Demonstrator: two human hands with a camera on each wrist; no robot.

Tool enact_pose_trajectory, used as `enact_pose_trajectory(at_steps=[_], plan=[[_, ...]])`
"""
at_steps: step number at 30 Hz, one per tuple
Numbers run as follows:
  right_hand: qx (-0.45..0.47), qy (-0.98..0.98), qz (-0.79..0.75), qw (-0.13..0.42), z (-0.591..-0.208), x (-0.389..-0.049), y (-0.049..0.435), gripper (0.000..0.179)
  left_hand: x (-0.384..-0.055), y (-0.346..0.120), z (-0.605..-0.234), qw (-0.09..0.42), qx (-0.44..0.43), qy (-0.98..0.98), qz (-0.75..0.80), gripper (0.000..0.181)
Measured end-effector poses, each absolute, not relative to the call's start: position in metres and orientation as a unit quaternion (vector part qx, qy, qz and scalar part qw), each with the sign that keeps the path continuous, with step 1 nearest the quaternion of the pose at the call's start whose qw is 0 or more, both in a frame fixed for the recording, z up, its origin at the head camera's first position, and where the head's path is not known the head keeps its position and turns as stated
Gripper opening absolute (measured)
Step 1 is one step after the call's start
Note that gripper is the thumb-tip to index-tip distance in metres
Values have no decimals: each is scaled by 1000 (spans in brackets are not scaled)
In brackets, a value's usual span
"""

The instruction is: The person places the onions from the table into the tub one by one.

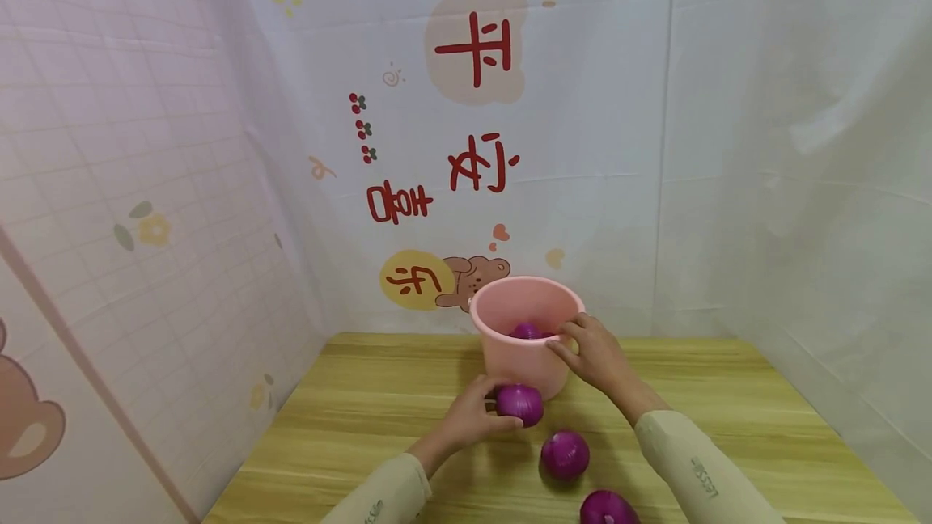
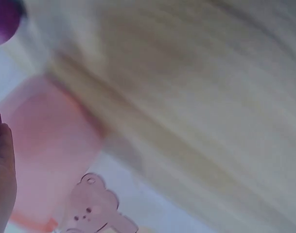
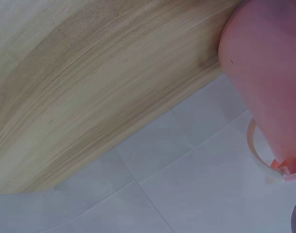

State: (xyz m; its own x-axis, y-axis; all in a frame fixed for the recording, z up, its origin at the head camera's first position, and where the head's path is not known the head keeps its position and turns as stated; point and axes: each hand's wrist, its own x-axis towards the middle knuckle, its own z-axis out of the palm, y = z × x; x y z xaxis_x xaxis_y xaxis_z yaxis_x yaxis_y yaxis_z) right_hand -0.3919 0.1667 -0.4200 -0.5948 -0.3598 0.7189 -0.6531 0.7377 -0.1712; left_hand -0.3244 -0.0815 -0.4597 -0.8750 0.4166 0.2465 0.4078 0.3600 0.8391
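Observation:
My left hand [image 1: 466, 417] grips a purple onion [image 1: 521, 405] just in front of the pink bucket [image 1: 518, 362]. Thumb and fingers of my right hand [image 1: 599, 352] hold the bucket's rim at its right side. Inside the bucket a purple onion [image 1: 527, 331] shows, partly hidden by the front wall. On the table nearer to me lie a round onion [image 1: 565, 456] and another onion [image 1: 610, 509], cut off by the frame's bottom edge. In the left wrist view the left hand [image 2: 4, 179] and its onion show only at the left edge.
The wood-grain table [image 1: 379, 411] ends at a white printed cloth backdrop [image 1: 597, 103]. A second cloth wall [image 1: 131, 144] rises at the left. The bucket's handle [image 3: 253, 145] hangs at its side in the right wrist view.

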Motion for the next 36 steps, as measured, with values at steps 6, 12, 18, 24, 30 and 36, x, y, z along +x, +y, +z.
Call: enact_pose_trajectory(at_steps=[6,12,18,24,30,36], plan=[[289,-868,212,344,-421,-392,167,23,-324,-88,-428,-8,257,822,508,56],[294,-867,211,344,-419,-392,167,25,-317,-91,-377,-16,275,792,545,53],[297,-867,214,338,-419,-392,167,25,-342,-88,-367,-49,244,802,543,58],[293,-874,215,324,-419,-390,168,28,-367,-84,-361,-81,201,821,528,64],[293,-872,209,331,-420,-391,167,28,-386,-80,-357,-100,157,835,517,70],[293,-872,215,328,-420,-390,167,28,-400,-75,-359,-107,126,850,500,66]])
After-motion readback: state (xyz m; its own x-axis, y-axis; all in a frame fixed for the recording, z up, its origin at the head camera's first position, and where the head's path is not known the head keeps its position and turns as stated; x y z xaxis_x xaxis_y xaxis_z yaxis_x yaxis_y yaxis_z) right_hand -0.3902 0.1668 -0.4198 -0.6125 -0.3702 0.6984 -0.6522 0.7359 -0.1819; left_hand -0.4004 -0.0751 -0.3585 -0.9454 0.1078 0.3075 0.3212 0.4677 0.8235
